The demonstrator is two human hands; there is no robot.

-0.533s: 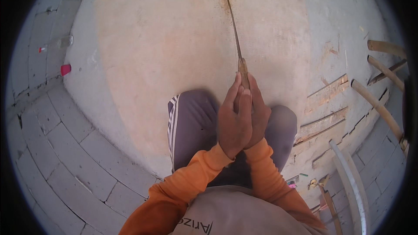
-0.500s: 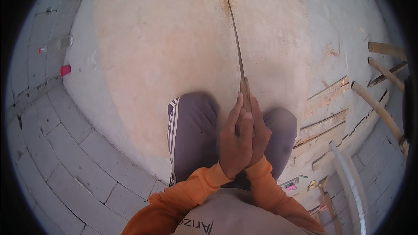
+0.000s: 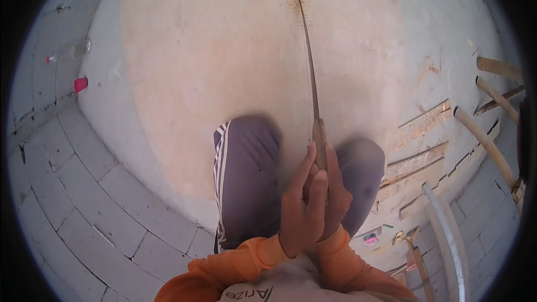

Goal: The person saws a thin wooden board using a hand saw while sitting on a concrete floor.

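My left hand (image 3: pixel 302 212) and my right hand (image 3: pixel 338 201) are pressed together, fingers closed round the brown handle (image 3: pixel 319 134) of a long, narrow tool, just above and between my knees (image 3: pixel 246 173). Its thin dark blade (image 3: pixel 310 67) points straight away from me along a line in the large pale board (image 3: pixel 196 50) under me. Brown staining lines the far part of that line. I cannot tell where the blade ends and the line begins.
A pink cup (image 3: pixel 80 84) sits at the board's left edge, beside grey paving blocks (image 3: pixel 78 201). On the right are wooden poles (image 3: pixel 486 145), splintered wood strips (image 3: pixel 419 156), a pale metal bar (image 3: pixel 450 235) and a small pink item (image 3: pixel 370 238).
Both hands and the handle have moved down the picture toward my body, still gripping together. The forearms have drawn back with them.
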